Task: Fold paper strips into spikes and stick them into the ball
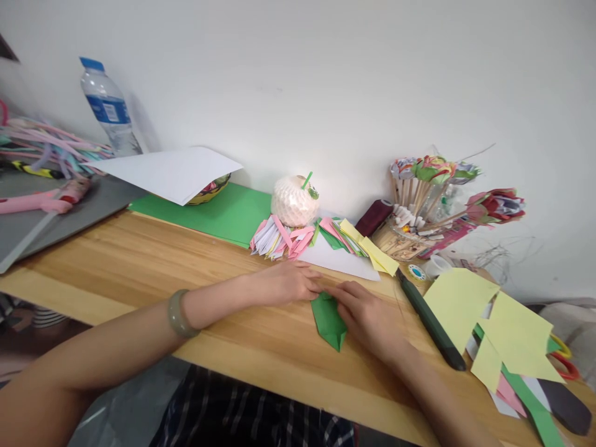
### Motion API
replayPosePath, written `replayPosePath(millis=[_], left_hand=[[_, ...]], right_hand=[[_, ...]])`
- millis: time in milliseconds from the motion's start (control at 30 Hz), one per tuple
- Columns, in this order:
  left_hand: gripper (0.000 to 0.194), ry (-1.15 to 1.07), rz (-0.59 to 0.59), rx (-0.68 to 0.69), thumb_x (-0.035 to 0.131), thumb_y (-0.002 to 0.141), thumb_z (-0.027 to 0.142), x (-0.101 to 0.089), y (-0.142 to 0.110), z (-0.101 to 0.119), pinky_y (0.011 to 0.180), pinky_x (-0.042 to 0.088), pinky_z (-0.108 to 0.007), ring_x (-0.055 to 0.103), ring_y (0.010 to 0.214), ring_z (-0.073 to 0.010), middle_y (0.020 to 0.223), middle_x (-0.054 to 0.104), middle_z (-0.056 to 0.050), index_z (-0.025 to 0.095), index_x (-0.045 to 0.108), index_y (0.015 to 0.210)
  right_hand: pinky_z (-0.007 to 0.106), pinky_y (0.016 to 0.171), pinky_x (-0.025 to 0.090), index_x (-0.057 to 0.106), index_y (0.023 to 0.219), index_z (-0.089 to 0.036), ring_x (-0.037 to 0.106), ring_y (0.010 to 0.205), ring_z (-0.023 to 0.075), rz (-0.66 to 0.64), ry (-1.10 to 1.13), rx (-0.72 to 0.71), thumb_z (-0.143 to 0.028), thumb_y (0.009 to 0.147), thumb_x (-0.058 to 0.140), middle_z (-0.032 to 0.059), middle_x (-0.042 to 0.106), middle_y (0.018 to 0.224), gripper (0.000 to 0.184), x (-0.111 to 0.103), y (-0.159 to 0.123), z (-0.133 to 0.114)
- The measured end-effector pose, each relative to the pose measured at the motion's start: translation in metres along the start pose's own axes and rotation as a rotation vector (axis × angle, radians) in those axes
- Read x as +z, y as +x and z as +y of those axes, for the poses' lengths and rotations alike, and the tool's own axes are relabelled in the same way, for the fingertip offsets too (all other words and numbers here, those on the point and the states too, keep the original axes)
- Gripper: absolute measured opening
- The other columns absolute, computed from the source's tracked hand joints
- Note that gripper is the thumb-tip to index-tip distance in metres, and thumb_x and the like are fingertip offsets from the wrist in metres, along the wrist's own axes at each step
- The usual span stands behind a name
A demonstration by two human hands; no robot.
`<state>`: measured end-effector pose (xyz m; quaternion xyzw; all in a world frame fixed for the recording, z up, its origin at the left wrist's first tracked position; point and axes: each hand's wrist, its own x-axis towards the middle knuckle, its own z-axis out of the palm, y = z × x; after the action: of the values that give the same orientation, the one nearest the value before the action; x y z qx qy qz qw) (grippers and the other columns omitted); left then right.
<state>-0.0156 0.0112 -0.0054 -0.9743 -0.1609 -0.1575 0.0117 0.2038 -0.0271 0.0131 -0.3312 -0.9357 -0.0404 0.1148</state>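
A folded piece of green paper (329, 324), its lower end tapering to a point, lies on the wooden table between my two hands. From the left, my left hand (289, 282) has its fingertips together at the paper's upper edge. My right hand (367, 315) bends its fingers over the upper right side of the same piece. The fingertips of both hands nearly meet there, hiding that edge. Just beyond my left hand are folded pink and white paper pieces (282, 241), and a fan of mixed coloured pieces (342, 234) sits to their right.
A green utility knife (431, 320) lies right of my right hand, beside yellow paper sheets (521, 335). Behind stand a wrapped coconut with a straw (294, 202) and paper flowers (435, 169). At left are a pink glue gun (44, 202) and a water bottle (109, 108).
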Motion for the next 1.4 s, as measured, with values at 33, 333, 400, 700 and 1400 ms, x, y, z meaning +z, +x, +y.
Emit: replayPosePath(millis=[33,333,400,700,1400], left_hand=[[0.018,0.000,0.002,0.000,0.056,0.088,0.012,0.000,0.000,0.000,0.096,0.038,-0.031,0.053,0.113,-0.0182,0.110,0.066,-0.001,0.025,0.066,0.097],[0.019,0.044,0.030,0.010,0.055,0.086,0.009,0.000,-0.003,0.001,0.091,0.039,-0.032,0.053,0.106,-0.0199,0.104,0.068,-0.004,0.022,0.067,0.092],[0.017,0.067,0.050,0.001,0.057,0.084,0.010,-0.001,-0.004,0.004,0.090,0.039,-0.033,0.053,0.105,-0.0213,0.101,0.068,-0.005,0.021,0.068,0.091],[0.020,0.154,0.108,-0.019,0.056,0.086,0.015,-0.003,0.001,0.018,0.082,0.041,-0.033,0.055,0.086,-0.0193,0.080,0.065,-0.005,0.016,0.064,0.068],[0.021,0.312,0.108,-0.074,0.050,0.090,0.011,0.007,0.003,0.024,0.066,0.039,-0.030,0.055,0.075,-0.0175,0.074,0.063,-0.003,0.015,0.060,0.072]], right_hand=[[0.029,0.069,0.051,0.058,0.111,-0.015,0.058,0.083,0.0186,-0.010,0.006,0.001,-0.005,0.087,0.041,0.0080,0.062,0.092,0.031,-0.001,0.000,0.000],[0.034,0.067,0.045,0.065,0.088,-0.023,0.057,0.081,0.0210,-0.058,0.016,0.026,-0.006,0.086,0.044,0.0058,0.061,0.091,0.027,-0.021,-0.021,0.009],[0.032,0.065,0.045,0.063,0.083,-0.022,0.058,0.077,0.0192,-0.007,0.033,0.086,-0.006,0.086,0.039,0.0053,0.062,0.088,0.029,-0.026,-0.031,0.008],[0.033,0.072,0.050,0.054,0.097,-0.022,0.061,0.087,0.0209,-0.021,0.224,0.256,-0.017,0.089,0.046,0.0060,0.062,0.095,0.012,-0.011,-0.047,-0.005],[0.037,0.079,0.053,0.057,0.112,-0.018,0.060,0.093,0.0225,0.065,0.205,0.232,-0.021,0.088,0.053,0.0102,0.059,0.104,0.025,0.003,-0.032,0.027]])
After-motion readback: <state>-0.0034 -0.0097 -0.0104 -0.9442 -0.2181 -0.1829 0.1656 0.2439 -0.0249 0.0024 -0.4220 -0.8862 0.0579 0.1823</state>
